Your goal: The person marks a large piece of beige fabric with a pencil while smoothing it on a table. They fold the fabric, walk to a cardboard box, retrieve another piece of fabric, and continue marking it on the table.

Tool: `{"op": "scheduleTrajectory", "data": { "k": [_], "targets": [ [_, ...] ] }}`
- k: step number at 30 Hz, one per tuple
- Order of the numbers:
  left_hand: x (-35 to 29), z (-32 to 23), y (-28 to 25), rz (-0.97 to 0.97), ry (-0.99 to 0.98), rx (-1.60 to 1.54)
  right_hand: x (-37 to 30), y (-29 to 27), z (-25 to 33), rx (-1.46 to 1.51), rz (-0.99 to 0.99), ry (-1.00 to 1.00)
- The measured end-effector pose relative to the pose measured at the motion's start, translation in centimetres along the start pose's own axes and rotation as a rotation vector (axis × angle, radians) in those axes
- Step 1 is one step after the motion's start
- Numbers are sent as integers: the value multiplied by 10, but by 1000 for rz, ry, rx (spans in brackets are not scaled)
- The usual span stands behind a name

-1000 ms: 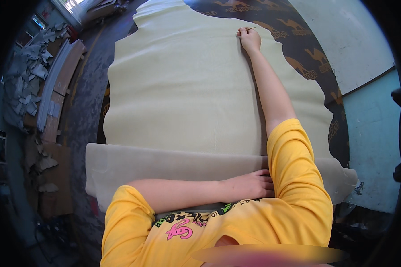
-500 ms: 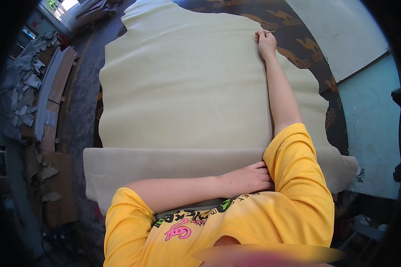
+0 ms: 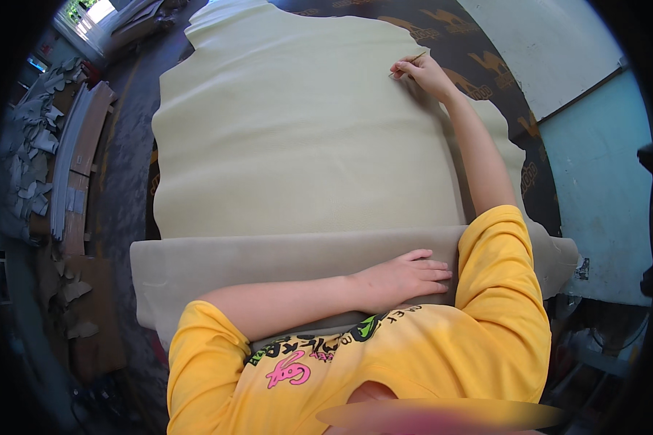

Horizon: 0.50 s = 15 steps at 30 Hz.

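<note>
A large pale cream-green leather hide with a wavy outline lies spread out in front of me. Its near end shows as a grey-beige folded-over band close to my body. My left hand rests flat on that band, fingers stretched and holding nothing. Far out near the hide's right edge, my right hand pinches a slim pen-like stick. Its lower end points down at the leather; whether it touches I cannot tell.
Dark sheeting with a tan camel pattern shows beneath the hide. Pale blue-white boards stand to the right. Grey leather scraps and long flat cardboard pieces are stacked at the left, beyond a dark floor.
My right hand has moved a little left and nearer, and the stick is now tilted more steeply. The left hand's fingers have come into fuller view, spread on the folded band. My view has shifted slightly.
</note>
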<state>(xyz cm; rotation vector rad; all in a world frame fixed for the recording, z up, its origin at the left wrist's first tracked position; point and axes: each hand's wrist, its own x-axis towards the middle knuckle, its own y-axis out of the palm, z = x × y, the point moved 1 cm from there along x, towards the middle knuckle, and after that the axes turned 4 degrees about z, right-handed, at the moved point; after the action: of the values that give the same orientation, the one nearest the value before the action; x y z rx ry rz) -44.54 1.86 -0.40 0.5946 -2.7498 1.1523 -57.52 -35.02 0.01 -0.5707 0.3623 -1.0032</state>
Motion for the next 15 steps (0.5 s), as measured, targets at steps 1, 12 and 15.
{"op": "scheduleTrajectory", "data": {
  "k": [1,12,15],
  "targets": [
    [0,0,-1,33,-5,0,-5,2,2,25,-18,4],
    [-2,0,1,-15,5,-3,-77,-20,12,-169,24,108],
    [-2,-1,2,-23,6,2,-107,-35,7,-193,45,152]
  ]
}}
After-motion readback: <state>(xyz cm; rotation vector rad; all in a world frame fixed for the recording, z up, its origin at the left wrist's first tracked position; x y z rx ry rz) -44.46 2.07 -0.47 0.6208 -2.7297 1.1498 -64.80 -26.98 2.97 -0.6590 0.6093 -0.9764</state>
